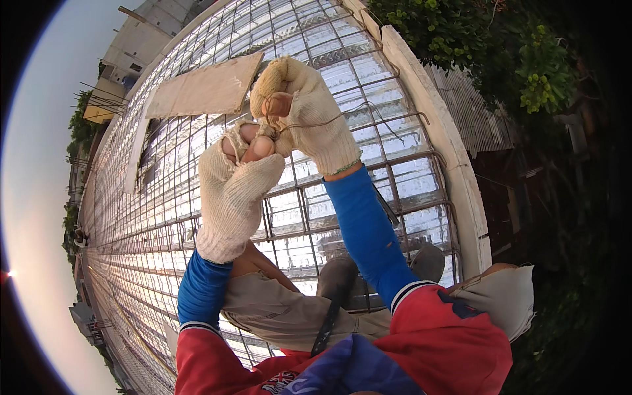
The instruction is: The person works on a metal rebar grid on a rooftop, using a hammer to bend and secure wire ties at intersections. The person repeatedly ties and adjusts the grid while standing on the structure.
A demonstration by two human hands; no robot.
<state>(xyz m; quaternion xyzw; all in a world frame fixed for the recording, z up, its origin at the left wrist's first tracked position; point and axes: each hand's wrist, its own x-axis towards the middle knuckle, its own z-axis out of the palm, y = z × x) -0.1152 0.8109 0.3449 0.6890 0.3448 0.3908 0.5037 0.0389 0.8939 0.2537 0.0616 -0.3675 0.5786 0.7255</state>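
My left hand (237, 187), in a worn cream knit glove with bare fingertips, is closed in a pinch on a thin tie wire (316, 124). Beside it and slightly higher, my right hand (299, 108), gloved the same way, curls its fingers around the same wire. The two hands meet at the fingertips, where the wire looks bent or bunched. From there a length trails rightward across the right glove. Both hands are raised over a rebar grid (303, 197); whether they touch any bar cannot be seen.
Shiny corrugated metal decking (421, 227) lies under the rebar. A flat board (204, 85) rests on the grid ahead. Along the right runs a pale edge form (454, 171), with a drop, trees (540, 72) and a corrugated roof (471, 108) beyond. My dark boots (337, 280) are below.
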